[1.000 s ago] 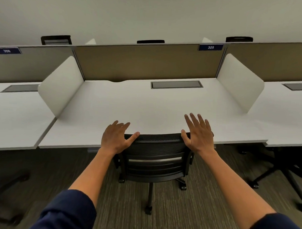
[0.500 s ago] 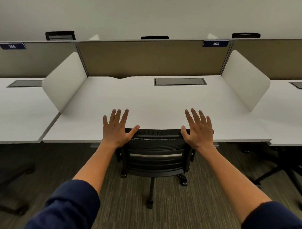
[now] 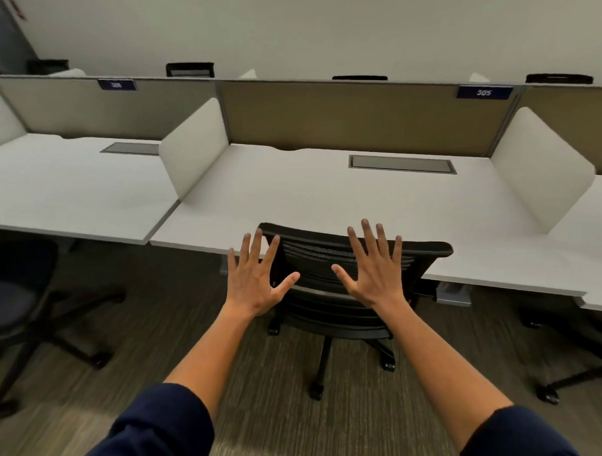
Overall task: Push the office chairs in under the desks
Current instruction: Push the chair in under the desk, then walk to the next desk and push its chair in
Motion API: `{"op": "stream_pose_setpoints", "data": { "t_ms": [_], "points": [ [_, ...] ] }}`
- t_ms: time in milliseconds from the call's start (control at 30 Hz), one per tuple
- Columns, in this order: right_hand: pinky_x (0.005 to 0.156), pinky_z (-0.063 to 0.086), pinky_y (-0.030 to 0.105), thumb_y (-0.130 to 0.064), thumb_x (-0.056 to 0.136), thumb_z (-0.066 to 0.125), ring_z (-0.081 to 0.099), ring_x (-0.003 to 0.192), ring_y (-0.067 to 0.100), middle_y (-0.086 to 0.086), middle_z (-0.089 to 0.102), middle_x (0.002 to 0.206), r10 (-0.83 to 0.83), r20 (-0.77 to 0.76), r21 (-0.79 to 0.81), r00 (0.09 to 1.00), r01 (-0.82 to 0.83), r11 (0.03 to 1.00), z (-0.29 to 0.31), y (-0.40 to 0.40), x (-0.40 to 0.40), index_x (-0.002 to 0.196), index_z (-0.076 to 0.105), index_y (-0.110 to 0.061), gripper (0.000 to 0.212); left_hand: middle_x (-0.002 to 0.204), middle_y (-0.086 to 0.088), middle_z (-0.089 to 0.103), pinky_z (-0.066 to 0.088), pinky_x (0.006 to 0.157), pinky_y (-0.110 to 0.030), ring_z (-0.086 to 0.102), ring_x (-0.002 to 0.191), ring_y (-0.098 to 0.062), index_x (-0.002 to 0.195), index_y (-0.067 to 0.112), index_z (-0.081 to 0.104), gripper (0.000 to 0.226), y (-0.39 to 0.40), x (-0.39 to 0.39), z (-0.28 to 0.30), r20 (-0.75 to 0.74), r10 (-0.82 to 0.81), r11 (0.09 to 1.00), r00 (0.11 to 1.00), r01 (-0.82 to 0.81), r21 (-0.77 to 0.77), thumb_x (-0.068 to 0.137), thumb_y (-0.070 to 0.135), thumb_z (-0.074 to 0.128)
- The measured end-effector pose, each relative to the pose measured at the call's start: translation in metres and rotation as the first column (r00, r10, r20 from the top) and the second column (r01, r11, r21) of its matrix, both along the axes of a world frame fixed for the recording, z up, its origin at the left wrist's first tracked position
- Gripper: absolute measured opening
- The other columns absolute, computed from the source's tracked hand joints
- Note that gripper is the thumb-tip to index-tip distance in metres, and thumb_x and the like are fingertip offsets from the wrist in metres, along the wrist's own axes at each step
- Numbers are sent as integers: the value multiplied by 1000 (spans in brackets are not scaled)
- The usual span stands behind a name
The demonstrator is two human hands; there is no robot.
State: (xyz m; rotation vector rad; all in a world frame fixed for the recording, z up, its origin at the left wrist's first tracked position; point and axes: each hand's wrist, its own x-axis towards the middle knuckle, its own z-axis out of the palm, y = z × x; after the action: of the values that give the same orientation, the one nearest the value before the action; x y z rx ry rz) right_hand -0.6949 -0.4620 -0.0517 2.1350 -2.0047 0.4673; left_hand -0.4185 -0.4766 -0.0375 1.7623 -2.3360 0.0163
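A black mesh-backed office chair (image 3: pixel 425 257) stands tucked in at the white desk (image 3: pixel 328 198), its backrest against the desk's front edge and its seat hidden beneath. My left hand (image 3: pixel 257 277) hovers with fingers spread just left of the backrest. My right hand (image 3: pixel 375 266) is spread open in front of the mesh back; whether it touches the mesh I cannot tell. Neither hand grips anything. Another dark chair (image 3: pixel 13 306) stands out on the carpet at the left, in front of the neighbouring desk (image 3: pixel 72 192).
White side dividers (image 3: pixel 193 149) and tan back panels (image 3: pixel 361 117) separate the desks. A third chair's wheeled base (image 3: pixel 560 380) shows under the right desk. More chair backs rise behind the panels. The floor is grey-brown carpet.
Both hands have come off the backrest's top corners and drawn back, fingers spread. The view has swung left, bringing the left desk and its chair into sight.
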Motion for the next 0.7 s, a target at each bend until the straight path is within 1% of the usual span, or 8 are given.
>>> {"op": "stream_pose_setpoints", "data": {
  "t_ms": [133, 200, 333, 400, 433, 500, 667, 700],
  "points": [
    [122, -1, 65, -81, 89, 20, -9, 156, 31, 6, -10, 170, 92, 16, 40, 996, -93, 995, -10, 12, 46, 161, 0, -29, 91, 168, -3, -23, -6, 123, -60, -19, 155, -26, 161, 36, -7, 98, 30, 27, -5, -16, 50, 999, 999, -49, 23, 81, 89, 14],
    [121, 0, 65, -82, 88, 17, -8, 156, 32, 6, -10, 170, 170, 20, 47, 985, -170, 984, -11, 16, 89, 161, -1, -30, 91, 168, -3, -23, -6, 123, -61, -20, 154, -26, 160, 36, -7, 99, 55, 65, -3, -21, 115, 993, 993, -114, 13, 79, 91, 10],
    [121, -1, 66, -85, 87, 8, -6, 156, 33, 5, -9, 170, 215, 40, 69, 976, -217, 974, -6, 19, 131, 161, 0, -30, 92, 168, -6, -18, -2, 123, -61, -17, 155, -27, 161, 35, -5, 102, 78, 101, -2, -21, 187, 982, 982, -186, 29, 77, 92, 0],
    [121, -3, 65, -85, 87, 10, -8, 156, 33, 5, -10, 170, 300, 19, 49, 954, -300, 953, 1, 27, 192, 161, -1, -31, 92, 169, -6, -15, -2, 123, -61, -15, 155, -27, 161, 34, -2, 101, 104, 156, 2, -46, 267, 964, 963, -266, 21, 79, 91, 5],
    [121, -3, 65, -85, 87, 12, -8, 156, 33, 5, -11, 170, 291, 26, 50, 956, -292, 955, 1, 26, 195, 161, -2, -32, 92, 169, -6, -14, -1, 123, -61, -14, 156, -27, 161, 34, -1, 99, 106, 156, 2, -45, 267, 963, 963, -266, 32, 80, 90, 9],
    [121, -4, 64, -85, 87, 14, -8, 156, 33, 4, -12, 169, 363, 8, 59, 932, -363, 930, 6, 40, 264, 161, -5, -33, 92, 169, -6, -12, -1, 123, -60, -12, 156, -27, 161, 35, 1, 96, 134, 220, 3, -69, 337, 941, 939, -338, -1, 82, 87, 16],
    [122, 1, 65, -83, 89, 21, -8, 156, 31, 5, -11, 170, 448, -5, 23, 894, -448, 894, 1, 83, 405, 161, -1, -32, 91, 170, -7, -7, 1, 124, -61, -9, 156, -27, 161, 35, 3, 95, 194, 350, 0, -97, 430, 901, 898, -433, -13, 83, 87, 18],
    [122, 2, 65, -83, 89, 21, -7, 156, 32, 5, -9, 170, 444, 16, 36, 896, -445, 895, -1, 83, 404, 161, 0, -32, 91, 170, -7, -7, 1, 124, -61, -9, 156, -27, 161, 35, 3, 96, 194, 349, 0, -86, 423, 905, 902, -425, -18, 83, 88, 17]
  ]
}}
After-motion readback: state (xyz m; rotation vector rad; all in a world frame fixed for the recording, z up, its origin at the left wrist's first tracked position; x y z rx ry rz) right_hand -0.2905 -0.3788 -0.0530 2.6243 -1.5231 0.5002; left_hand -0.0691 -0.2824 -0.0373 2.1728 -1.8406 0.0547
